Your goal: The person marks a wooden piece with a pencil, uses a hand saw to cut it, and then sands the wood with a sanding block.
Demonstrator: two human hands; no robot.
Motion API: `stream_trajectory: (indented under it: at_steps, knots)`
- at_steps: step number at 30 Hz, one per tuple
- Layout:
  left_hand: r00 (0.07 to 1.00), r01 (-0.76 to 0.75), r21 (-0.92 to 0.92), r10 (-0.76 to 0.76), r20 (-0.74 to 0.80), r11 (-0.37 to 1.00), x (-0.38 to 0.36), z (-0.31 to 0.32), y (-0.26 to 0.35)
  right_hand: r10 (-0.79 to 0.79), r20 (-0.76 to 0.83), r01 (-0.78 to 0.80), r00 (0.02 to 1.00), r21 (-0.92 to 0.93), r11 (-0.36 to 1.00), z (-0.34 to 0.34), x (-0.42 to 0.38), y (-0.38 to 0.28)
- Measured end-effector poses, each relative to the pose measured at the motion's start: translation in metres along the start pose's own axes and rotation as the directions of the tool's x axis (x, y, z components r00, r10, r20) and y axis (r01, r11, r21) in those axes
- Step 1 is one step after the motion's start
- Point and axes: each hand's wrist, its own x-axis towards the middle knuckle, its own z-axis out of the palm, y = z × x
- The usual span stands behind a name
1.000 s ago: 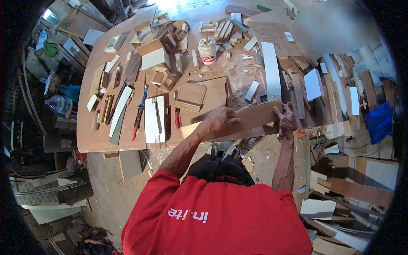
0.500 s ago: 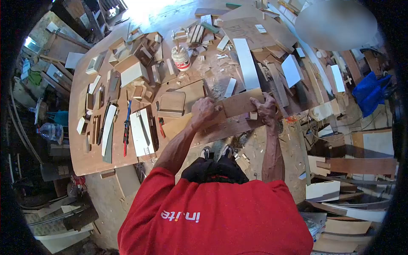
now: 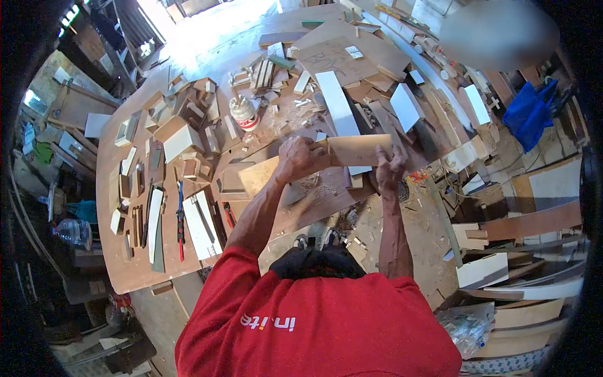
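Note:
A long brown plywood strip (image 3: 352, 151) is lifted a little above the workbench (image 3: 135, 264). My left hand (image 3: 296, 158) grips the strip near its middle, with its left part running down behind the hand. The strip's right end is held by my right hand (image 3: 389, 168). Below the strip lie wood shavings and a darker board. A white panel (image 3: 336, 107) lies on the bench just beyond the strip.
The bench is crowded with wood blocks, small boxes, white panels, a white glue tub (image 3: 243, 114), a red-handled tool (image 3: 180, 220) and a saw. Stacked boards and offcuts lie on the floor at the right. A blue cloth (image 3: 529, 107) hangs at far right.
Both hands have lifted the plywood strip off the bench and drawn it closer to me; my right hand shifted inward along it. The view has swung to the right.

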Motion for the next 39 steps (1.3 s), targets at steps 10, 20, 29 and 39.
stream_trajectory:
  at_steps: [10,20,29,39]
  knots:
    - [0.946,0.051,-0.647,-0.245,-0.214,0.76,0.081,0.018,-0.01,0.713,0.013,-0.416,0.701,0.82,0.394,-0.05,0.015,0.115]
    - [0.902,-0.039,-0.917,-0.38,-0.203,0.396,0.18,0.123,0.017,0.659,0.154,-0.337,0.737,0.928,0.16,-0.069,-0.019,0.095]
    - [0.95,-0.014,-0.091,-0.015,-0.311,0.996,0.185,0.145,0.004,0.614,0.25,-0.339,0.749,0.94,0.03,-0.058,-0.009,0.071]
    - [0.961,0.252,-0.918,-0.19,0.201,0.307,0.068,0.091,0.021,0.35,0.033,-0.33,0.936,0.425,0.843,0.036,-0.036,0.066]
